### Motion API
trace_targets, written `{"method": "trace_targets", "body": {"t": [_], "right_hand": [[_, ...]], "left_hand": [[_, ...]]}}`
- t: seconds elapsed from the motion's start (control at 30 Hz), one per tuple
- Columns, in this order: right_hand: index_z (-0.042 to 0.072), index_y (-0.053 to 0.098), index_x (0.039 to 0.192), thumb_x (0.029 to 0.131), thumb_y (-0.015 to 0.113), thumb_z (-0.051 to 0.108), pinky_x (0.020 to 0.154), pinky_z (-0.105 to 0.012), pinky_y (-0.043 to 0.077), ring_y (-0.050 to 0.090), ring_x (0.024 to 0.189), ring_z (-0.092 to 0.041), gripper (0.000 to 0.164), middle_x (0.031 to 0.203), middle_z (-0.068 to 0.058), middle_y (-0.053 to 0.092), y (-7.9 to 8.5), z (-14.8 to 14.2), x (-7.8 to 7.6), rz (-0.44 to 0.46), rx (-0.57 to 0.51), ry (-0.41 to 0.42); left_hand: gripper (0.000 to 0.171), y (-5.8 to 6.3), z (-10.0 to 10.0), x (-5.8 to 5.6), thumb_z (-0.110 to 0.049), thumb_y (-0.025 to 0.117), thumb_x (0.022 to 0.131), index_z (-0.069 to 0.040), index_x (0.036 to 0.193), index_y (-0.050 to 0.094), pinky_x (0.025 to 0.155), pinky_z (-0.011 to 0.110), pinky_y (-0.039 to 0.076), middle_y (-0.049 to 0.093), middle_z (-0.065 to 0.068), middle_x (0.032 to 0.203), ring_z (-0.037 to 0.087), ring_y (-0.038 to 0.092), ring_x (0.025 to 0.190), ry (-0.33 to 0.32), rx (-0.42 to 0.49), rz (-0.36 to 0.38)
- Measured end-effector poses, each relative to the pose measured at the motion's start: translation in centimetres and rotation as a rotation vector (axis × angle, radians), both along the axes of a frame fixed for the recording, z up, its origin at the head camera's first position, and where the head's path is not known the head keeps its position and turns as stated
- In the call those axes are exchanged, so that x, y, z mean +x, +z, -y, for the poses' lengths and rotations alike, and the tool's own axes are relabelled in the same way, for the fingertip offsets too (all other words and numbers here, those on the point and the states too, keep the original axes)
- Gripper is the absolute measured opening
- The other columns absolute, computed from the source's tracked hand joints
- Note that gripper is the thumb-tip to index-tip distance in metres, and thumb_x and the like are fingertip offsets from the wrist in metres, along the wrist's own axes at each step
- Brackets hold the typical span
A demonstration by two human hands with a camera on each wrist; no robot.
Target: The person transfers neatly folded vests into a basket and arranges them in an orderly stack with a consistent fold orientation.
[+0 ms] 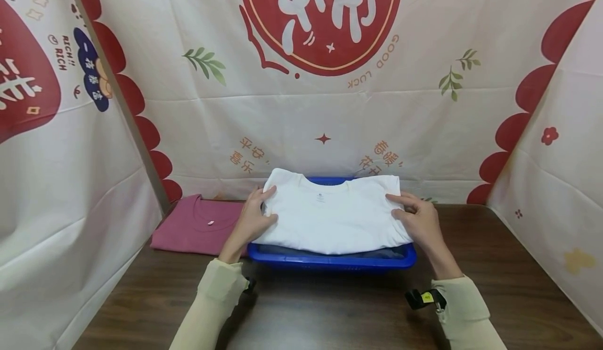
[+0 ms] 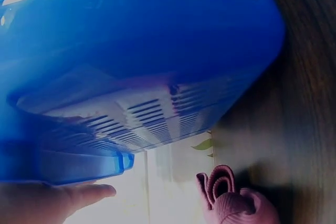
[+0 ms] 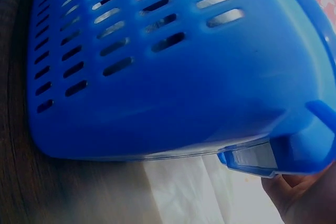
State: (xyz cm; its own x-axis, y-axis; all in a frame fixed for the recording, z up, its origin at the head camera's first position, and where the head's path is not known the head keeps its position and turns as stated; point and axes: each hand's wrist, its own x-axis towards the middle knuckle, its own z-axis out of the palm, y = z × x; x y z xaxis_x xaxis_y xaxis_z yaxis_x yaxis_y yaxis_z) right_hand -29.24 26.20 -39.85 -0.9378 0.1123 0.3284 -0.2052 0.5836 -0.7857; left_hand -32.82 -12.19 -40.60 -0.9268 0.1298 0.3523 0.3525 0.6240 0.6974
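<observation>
A: What lies farthest left on the wooden table (image 1: 339, 316)?

B: 1 folded pink shirt (image 1: 183, 230), its neckline toward the far side, just left of the basket.

A: And next to it?

B: The left hand (image 1: 252, 219), reaching in from the near side in a pale sleeve (image 1: 219, 284). Its thumb and fingers grip the left edge of the white T-shirt (image 1: 334, 219).

A: Where exactly is that T-shirt?

B: In the middle, folded and spread across the blue basket (image 1: 330, 262), neckline at the far side. Whether it rests fully on what is below, they cannot tell. Some dark fabric (image 1: 383, 252) shows under its near edge, inside the rim.

A: What of the right hand (image 1: 421, 222)?

B: It grasps the T-shirt's right edge, thumb nearer than the index finger. A black wrist device (image 1: 421, 298) with 1 yellow label sits by that sleeve.

A: Anything farther right?

B: A white printed cloth (image 1: 556, 198) hangs beside the table, with red flowers on it.
</observation>
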Motion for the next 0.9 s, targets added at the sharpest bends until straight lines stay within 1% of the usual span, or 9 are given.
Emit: {"method": "trace_targets", "body": {"t": [0.07,0.27,0.37,0.47,0.6,0.7,0.8,0.9], "right_hand": [[0.007,0.067,0.122,0.089,0.061,0.009,0.096,-0.057,0.044,0.048,0.127,-0.041,0.033,0.141,-0.019,0.051,0.08,0.08,0.07,0.002,0.020,-0.013],[0.009,0.067,0.122,0.090,0.061,0.013,0.095,-0.056,0.042,0.049,0.125,-0.040,0.033,0.141,-0.019,0.052,0.21,0.11,0.31,0.014,0.075,-0.036],[0.009,0.068,0.121,0.090,0.060,0.012,0.095,-0.055,0.042,0.049,0.126,-0.040,0.032,0.140,-0.019,0.052,0.17,0.03,0.25,0.016,0.078,-0.034],[0.008,0.068,0.121,0.090,0.059,0.011,0.097,-0.057,0.040,0.046,0.129,-0.040,0.032,0.140,-0.019,0.052,0.19,-0.06,0.13,0.026,0.067,-0.025],[0.007,0.067,0.122,0.091,0.058,0.010,0.099,-0.059,0.039,0.041,0.133,-0.042,0.032,0.141,-0.020,0.051,0.24,-0.25,0.05,0.049,0.054,0.002],[0.006,0.066,0.122,0.092,0.057,0.010,0.099,-0.060,0.039,0.039,0.134,-0.042,0.032,0.142,-0.020,0.049,0.21,-0.38,0.06,0.059,0.057,0.022],[0.006,0.066,0.123,0.093,0.054,0.011,0.101,-0.062,0.036,0.038,0.135,-0.043,0.032,0.143,-0.021,0.049,0.22,-0.44,0.08,0.075,0.063,0.030],[0.006,0.065,0.123,0.094,0.052,0.013,0.102,-0.063,0.033,0.037,0.136,-0.042,0.033,0.143,-0.021,0.048,0.29,-0.43,0.06,0.090,0.070,0.027]], "left_hand": [[0.072,0.02,0.01,0.03,-0.009,0.071,0.072,-0.012,0.141,0.050,0.115,0.057,0.021,0.041,0.021,0.148,0.037,0.019,0.147,-0.003,-0.002,0.026],[0.075,-0.32,0.10,-0.01,-0.018,0.070,0.074,-0.017,0.145,0.044,0.115,0.057,0.020,0.030,0.021,0.154,0.035,0.020,0.146,-0.012,-0.030,0.100],[0.076,-0.45,0.13,-0.07,-0.019,0.070,0.073,-0.017,0.145,0.044,0.115,0.057,0.020,0.029,0.022,0.155,0.035,0.019,0.147,-0.013,-0.038,0.107],[0.078,-0.42,0.09,-0.08,-0.017,0.071,0.072,-0.016,0.145,0.044,0.115,0.056,0.022,0.031,0.021,0.153,0.034,0.024,0.145,-0.016,-0.042,0.098],[0.080,-0.30,-0.02,0.04,-0.013,0.071,0.069,-0.013,0.145,0.044,0.112,0.055,0.028,0.038,0.021,0.149,0.033,0.035,0.136,-0.021,-0.048,0.077],[0.080,-0.30,-0.05,0.12,-0.012,0.071,0.068,-0.011,0.144,0.045,0.109,0.054,0.033,0.043,0.021,0.144,0.032,0.041,0.129,-0.026,-0.063,0.063],[0.081,-0.32,0.03,0.19,-0.011,0.073,0.068,-0.011,0.144,0.045,0.108,0.053,0.034,0.043,0.021,0.144,0.033,0.042,0.129,-0.044,-0.058,0.072],[0.080,-0.28,0.21,0.18,-0.013,0.074,0.071,-0.013,0.145,0.043,0.111,0.053,0.030,0.038,0.020,0.150,0.033,0.037,0.136,-0.066,-0.040,0.117]]}}
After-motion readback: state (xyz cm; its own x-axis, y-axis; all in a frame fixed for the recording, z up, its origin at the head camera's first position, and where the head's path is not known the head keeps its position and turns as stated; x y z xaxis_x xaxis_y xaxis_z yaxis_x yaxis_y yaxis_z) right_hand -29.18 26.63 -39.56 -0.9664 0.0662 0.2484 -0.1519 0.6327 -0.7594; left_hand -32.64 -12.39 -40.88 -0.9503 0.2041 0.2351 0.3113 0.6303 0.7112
